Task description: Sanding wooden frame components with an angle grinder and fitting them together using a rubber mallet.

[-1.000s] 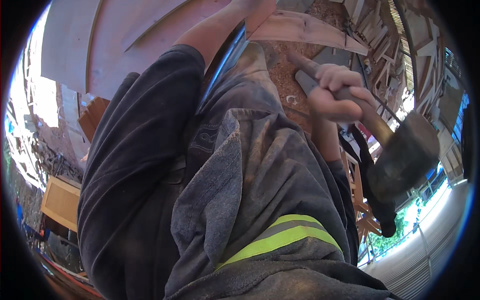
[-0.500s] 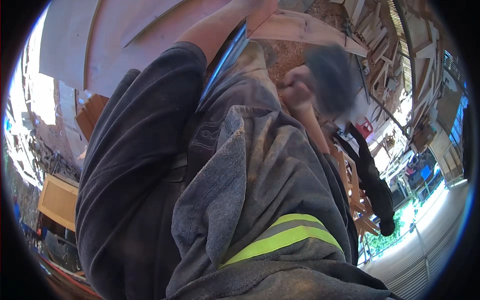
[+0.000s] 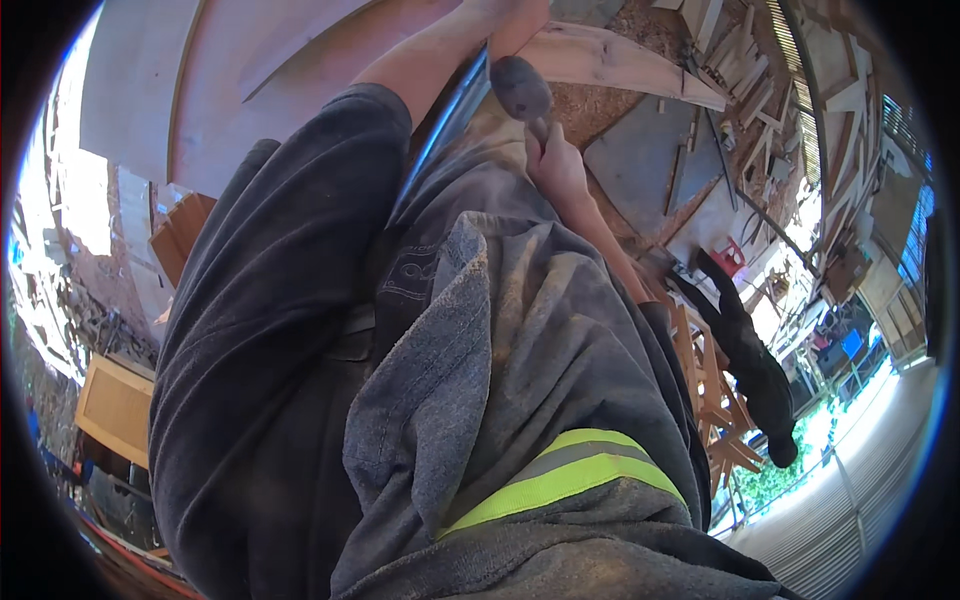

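Right hand (image 3: 560,165), top centre of frame, is closed around the dark round-headed mallet (image 3: 520,88), raised for striking. Left hand: top edge, grip indeterminable.

The curved wooden plank (image 3: 620,60) is the landmark. Just left of its near end, the right hand (image 3: 558,165) and its mallet (image 3: 520,88) fill the gap, with the left forearm (image 3: 440,55) and a dark metal bar (image 3: 450,110) crowding close beside. Right of the plank lies a bare grey floor patch (image 3: 650,160); farther right, stacked timber offcuts (image 3: 800,70) close it off.
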A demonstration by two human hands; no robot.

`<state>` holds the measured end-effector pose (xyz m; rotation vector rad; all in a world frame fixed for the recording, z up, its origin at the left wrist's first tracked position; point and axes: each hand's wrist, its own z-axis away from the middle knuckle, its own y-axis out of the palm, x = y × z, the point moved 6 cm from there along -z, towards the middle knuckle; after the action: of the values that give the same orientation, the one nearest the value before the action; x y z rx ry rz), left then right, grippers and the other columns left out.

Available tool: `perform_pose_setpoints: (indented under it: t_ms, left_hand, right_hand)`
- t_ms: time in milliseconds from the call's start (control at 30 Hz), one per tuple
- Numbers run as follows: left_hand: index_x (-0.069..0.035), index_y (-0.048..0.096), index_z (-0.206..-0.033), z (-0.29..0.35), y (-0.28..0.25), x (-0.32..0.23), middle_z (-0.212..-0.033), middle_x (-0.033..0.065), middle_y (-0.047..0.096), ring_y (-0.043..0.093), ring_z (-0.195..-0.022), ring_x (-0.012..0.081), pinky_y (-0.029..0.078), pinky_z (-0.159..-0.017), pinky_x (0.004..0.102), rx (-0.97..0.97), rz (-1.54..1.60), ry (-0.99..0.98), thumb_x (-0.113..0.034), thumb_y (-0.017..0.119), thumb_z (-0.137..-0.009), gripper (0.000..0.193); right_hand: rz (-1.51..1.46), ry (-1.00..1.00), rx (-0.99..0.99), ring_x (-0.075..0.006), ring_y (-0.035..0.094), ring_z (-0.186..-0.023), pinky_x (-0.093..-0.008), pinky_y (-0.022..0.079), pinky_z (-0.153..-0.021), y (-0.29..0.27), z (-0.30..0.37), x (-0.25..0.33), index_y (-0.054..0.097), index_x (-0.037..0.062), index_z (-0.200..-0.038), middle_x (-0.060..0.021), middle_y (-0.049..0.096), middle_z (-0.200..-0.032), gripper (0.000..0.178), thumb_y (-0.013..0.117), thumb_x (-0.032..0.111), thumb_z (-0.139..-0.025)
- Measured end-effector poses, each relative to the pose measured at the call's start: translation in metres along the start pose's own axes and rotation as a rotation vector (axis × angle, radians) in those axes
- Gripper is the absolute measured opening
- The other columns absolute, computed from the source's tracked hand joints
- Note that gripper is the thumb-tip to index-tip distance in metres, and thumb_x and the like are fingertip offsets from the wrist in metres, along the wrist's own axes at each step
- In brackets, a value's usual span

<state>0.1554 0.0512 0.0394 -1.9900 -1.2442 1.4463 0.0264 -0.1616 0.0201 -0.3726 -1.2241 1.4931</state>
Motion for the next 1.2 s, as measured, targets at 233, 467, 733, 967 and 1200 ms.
perform_pose_setpoints:
  t_ms: [233,467,733,967,1200]
  left_hand:
    - [-0.005,0.069,-0.101,-0.002,0.028,0.016,-0.11,0.0173,0.07,0.066,-0.114,0.0375,0.051,-0.101,0.048,-0.008,-0.029,-0.08,-0.024,0.083,-0.071,0.039]
    - [-0.005,0.068,-0.102,-0.002,0.0,-0.006,-0.109,0.016,0.07,0.066,-0.115,0.037,0.051,-0.102,0.0477,-0.133,-0.106,0.027,-0.025,0.081,-0.075,0.036]
    - [-0.004,0.07,-0.101,0.002,0.017,0.007,-0.107,0.0145,0.072,0.068,-0.111,0.0364,0.052,-0.1,0.0473,-0.099,0.0,-0.046,-0.021,0.072,-0.082,0.026]
    - [-0.002,0.069,-0.105,0.003,0.045,0.017,-0.109,0.0148,0.073,0.068,-0.113,0.0381,0.051,-0.104,0.0492,-0.003,-0.166,0.021,-0.021,0.068,-0.084,0.028]
    - [-0.006,0.047,-0.16,0.041,0.07,0.042,-0.171,0.0197,0.037,0.029,-0.161,0.0391,0.021,-0.131,0.0542,0.237,-0.072,0.053,-0.034,0.058,-0.1,0.067]
  right_hand:
    - [-0.569,-0.707,-0.544,-0.0358,0.069,-0.067,-0.0414,0.053,-0.065,-0.094,0.053,0.029,0.056,0.0017,-0.101,-0.0194,0.066,-0.074,0.037,0.055,0.037,-0.112]
    - [-0.244,0.152,0.004,-0.0445,0.074,-0.088,-0.053,0.056,-0.079,-0.013,0.013,-0.001,0.062,0.0003,-0.096,-0.0258,0.074,-0.091,0.026,0.058,0.024,-0.106]
    - [-0.453,-0.516,-0.135,-0.0361,0.069,-0.075,-0.0497,0.052,-0.068,-0.04,0.025,-0.014,0.058,0.0005,-0.1,-0.0219,0.068,-0.08,0.035,0.059,0.034,-0.109]
    - [-0.359,0.183,-0.274,-0.0548,0.069,-0.086,-0.0565,0.052,-0.072,0.029,0.053,-0.104,0.061,-0.0016,-0.105,-0.0312,0.071,-0.088,0.042,0.061,0.04,-0.106]
    - [-0.569,0.561,-0.355,-0.0463,0.072,-0.087,-0.0515,0.052,-0.076,0.021,0.101,-0.166,0.066,-0.0044,-0.106,-0.0264,0.072,-0.087,0.053,0.062,0.048,-0.105]
